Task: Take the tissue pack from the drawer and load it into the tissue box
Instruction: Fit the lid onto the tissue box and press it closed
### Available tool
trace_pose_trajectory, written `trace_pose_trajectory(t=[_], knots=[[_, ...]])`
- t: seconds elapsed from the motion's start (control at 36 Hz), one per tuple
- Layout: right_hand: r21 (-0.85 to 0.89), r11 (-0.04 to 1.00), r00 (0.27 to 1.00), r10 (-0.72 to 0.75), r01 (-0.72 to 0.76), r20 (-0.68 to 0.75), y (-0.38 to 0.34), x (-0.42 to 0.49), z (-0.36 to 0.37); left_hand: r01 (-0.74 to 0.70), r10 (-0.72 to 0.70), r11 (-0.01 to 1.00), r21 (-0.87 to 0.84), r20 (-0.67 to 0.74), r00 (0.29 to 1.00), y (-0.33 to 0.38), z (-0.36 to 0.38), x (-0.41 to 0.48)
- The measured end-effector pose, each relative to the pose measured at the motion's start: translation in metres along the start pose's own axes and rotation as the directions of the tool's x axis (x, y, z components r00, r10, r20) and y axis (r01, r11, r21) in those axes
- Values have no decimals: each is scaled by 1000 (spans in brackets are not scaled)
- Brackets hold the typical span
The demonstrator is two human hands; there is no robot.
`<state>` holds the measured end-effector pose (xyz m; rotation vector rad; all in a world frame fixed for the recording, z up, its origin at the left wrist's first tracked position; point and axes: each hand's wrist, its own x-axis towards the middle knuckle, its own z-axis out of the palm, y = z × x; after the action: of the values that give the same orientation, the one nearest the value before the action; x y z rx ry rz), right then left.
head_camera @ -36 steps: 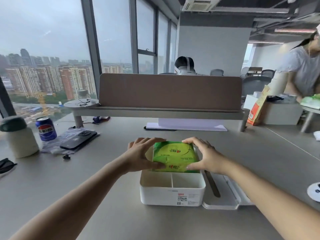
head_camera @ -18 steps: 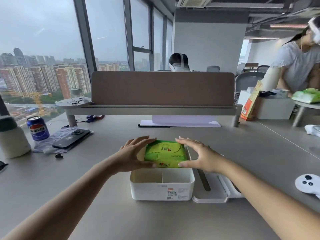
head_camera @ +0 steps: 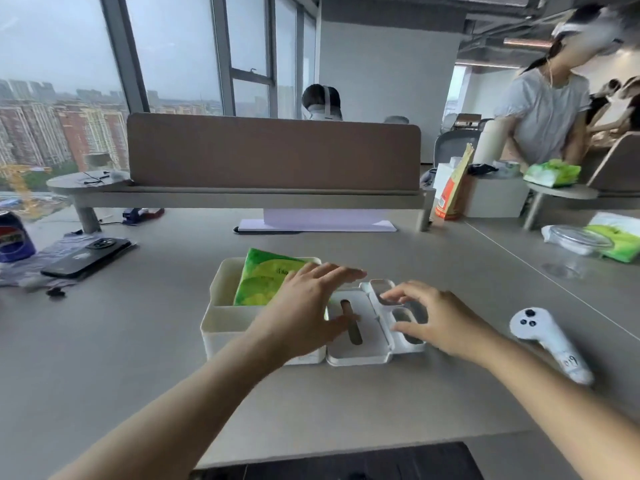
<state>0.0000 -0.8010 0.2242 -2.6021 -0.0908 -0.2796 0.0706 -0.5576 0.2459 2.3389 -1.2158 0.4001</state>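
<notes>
The green tissue pack lies tilted inside the white tissue box, in its far compartment, with nobody holding it. The box's white lid, with a long slot, lies flat on the desk just right of the box. My left hand hovers over the box's right side and the lid's left edge, fingers spread. My right hand rests with fingertips on the lid's right flap, fingers apart. The drawer is not in view.
A white controller lies right of my right hand. A phone and a cola can sit at the left. A brown desk divider stands behind the box. A person stands at the far right beside other green packs.
Both hands have let go of the tissue pack, which dropped into the box. My hands moved right onto the lid. The camera view shifted closer and downward.
</notes>
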Motion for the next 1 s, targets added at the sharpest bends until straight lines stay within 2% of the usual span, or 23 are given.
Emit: trace_pose_trajectory(t=[0.17, 0.28, 0.42, 0.47, 0.61, 0.72, 0.83, 0.92, 1.0], knots=[[-238, 969, 998, -54, 59, 26, 23, -31, 18, -153, 131, 938, 312, 88, 987, 21, 55, -10], [-381, 920, 989, -130, 94, -70, 37, -40, 23, -153, 122, 930, 333, 112, 986, 29, 73, -13], [-399, 890, 940, -303, 220, -156, 45, -44, 14, -192, 157, 916, 352, 124, 980, 28, 80, -10], [-396, 887, 918, -338, 238, -206, 45, -45, 4, -212, 197, 899, 384, 79, 977, 28, 81, -7], [-432, 869, 858, -400, 243, -321, 35, -45, -23, -209, 292, 905, 369, -183, 939, 32, 76, 11], [-460, 867, 805, -407, 191, -431, 23, -37, -46, -137, 213, 960, 244, -320, 923, 36, 59, 32], [-365, 919, 758, -342, 148, -555, 6, -26, -71, -16, 21, 1000, 14, -440, 898, 34, 45, 49], [-268, 953, 697, -288, 142, -656, -6, -18, -89, 30, -146, 971, -239, -486, 862, 28, 37, 57], [-165, 975, 634, -222, 147, -741, -17, -9, -103, 52, -232, 931, -360, -479, 846, 27, 31, 61]])
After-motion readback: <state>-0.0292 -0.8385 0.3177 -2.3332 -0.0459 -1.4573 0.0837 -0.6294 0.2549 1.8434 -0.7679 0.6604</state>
